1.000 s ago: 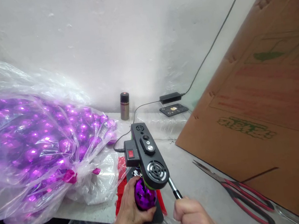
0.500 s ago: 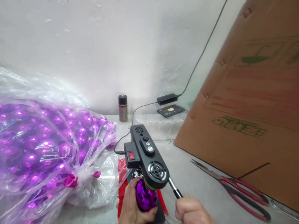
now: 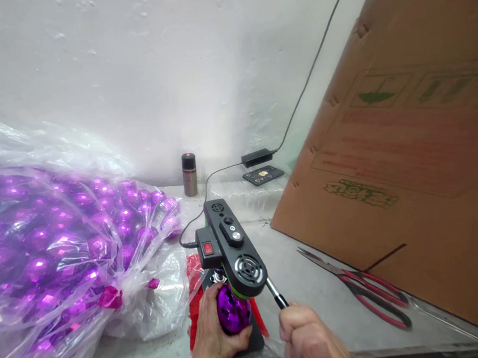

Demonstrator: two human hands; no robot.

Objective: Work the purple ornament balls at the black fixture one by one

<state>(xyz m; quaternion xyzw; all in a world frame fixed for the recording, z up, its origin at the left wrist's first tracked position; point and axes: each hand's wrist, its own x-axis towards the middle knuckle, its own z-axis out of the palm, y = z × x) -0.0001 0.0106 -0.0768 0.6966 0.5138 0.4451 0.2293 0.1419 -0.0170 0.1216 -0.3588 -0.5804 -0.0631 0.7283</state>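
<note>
press: small black machine with a red switch, sitting mid-table; everything else is placed off it
left hand: wrapped round a shiny purple ball, held right under the press head
right hand: fisted on the lever sticking out of the press's right side
bag: clear bag of purple balls left of the press
pliers: red-handled pair to its right
cardboard: big sheet further right

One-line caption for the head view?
Left hand holds a purple ball under a black press; right hand grips its lever.
</note>
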